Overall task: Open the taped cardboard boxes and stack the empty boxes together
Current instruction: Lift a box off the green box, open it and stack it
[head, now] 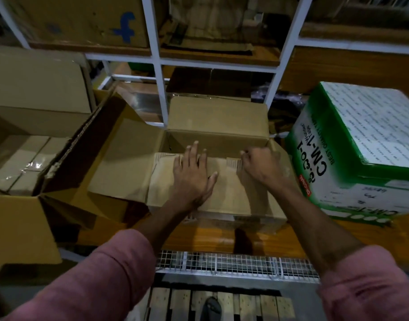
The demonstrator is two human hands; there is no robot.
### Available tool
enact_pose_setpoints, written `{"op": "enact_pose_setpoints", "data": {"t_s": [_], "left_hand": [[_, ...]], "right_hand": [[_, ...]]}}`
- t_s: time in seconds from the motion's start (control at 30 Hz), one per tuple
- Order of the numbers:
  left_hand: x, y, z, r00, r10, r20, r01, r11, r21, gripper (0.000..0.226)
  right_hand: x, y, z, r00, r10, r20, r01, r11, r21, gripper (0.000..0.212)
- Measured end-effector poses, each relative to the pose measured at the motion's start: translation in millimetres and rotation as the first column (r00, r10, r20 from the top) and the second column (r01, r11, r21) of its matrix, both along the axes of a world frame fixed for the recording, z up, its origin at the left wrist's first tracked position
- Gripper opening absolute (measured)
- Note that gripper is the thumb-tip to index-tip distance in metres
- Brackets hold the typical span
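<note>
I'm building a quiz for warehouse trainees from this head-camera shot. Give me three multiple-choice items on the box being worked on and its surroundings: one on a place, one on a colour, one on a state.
1. Where does the green and white box stand relative to the box under the hands?
A. to its right
B. to its left
C. on top of it

2. What colour are the person's sleeves?
A. blue
B. pink
C. black

3. How does the left hand lie?
A. clenched in a fist in the air
B. gripping a knife
C. flat, fingers spread, pressing the box flap

Answers:
1 A: the green and white box sits right of the brown box.
2 B: both sleeves are pink.
3 C: the left hand rests flat on the flap, while the right hand curls at the taped seam.
</note>
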State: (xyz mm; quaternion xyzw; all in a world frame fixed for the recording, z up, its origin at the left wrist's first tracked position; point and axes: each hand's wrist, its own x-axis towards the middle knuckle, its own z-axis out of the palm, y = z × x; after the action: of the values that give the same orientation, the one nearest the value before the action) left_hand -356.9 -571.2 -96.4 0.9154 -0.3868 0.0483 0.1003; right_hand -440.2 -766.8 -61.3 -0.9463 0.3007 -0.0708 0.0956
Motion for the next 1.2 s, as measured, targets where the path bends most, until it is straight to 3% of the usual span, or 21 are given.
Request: {"op": "enact_pose_setpoints", "data": {"t_s": [0.07,0.13,0.2,0.3,0.37,0.47,0.67,0.83,1.0,1.2], "left_hand": [[2.2,-6.4,34.5,0.999,0.032,0.019,-0.033,0.999,0.021,0.072],[2.0,-10.2,68.0,0.999,0.031,0.021,-0.031,1.000,0.005,0.057],[-2.5,-6.5,94.2,0.993,0.012,-0.120,-0.009,1.000,0.026,0.045],[-11.6,-3.4,105.0,0.948,-0.023,-0.318,0.101,0.968,0.232,0.036],[-20.8,1.7,92.4,0.900,-0.088,-0.428,0.219,0.938,0.268,0.034],[-34.1,20.0,55.8,0.835,-0.108,-0.540,0.289,0.920,0.264,0.051],[-39.1,56.2,-15.5,0.890,-0.088,-0.447,0.242,0.923,0.300,0.063],[-34.7,76.2,-33.3,0.940,-0.136,-0.314,0.239,0.918,0.317,0.047],[-35.4,78.0,-43.7,0.955,-0.142,-0.261,0.210,0.945,0.251,0.033],[-27.1,79.6,-53.5,0.942,-0.178,-0.283,0.234,0.957,0.175,0.027]], "right_hand": [[-4.9,-0.8,27.1,0.989,0.003,0.145,-0.002,1.000,-0.009,0.030],[-10.8,-2.6,50.1,0.984,0.021,0.174,-0.039,0.994,0.103,0.026],[-17.9,1.6,67.4,0.998,0.067,-0.016,-0.060,0.960,0.274,0.024],[-33.3,24.3,75.8,0.918,0.189,-0.348,-0.002,0.880,0.474,0.029],[-44.0,43.2,62.0,0.870,0.252,-0.424,0.002,0.858,0.514,0.038],[-58.4,64.9,20.0,0.880,0.296,-0.371,-0.042,0.827,0.560,0.049],[-83.0,85.1,-37.6,0.928,0.264,-0.262,-0.098,0.852,0.514,0.044],[-84.5,88.5,-57.7,0.931,0.260,-0.256,-0.136,0.898,0.418,0.033],[-85.6,95.3,-70.9,0.973,0.181,-0.142,-0.125,0.934,0.336,0.025],[-84.9,95.1,-74.2,0.974,0.176,-0.141,-0.123,0.939,0.320,0.025]]}}
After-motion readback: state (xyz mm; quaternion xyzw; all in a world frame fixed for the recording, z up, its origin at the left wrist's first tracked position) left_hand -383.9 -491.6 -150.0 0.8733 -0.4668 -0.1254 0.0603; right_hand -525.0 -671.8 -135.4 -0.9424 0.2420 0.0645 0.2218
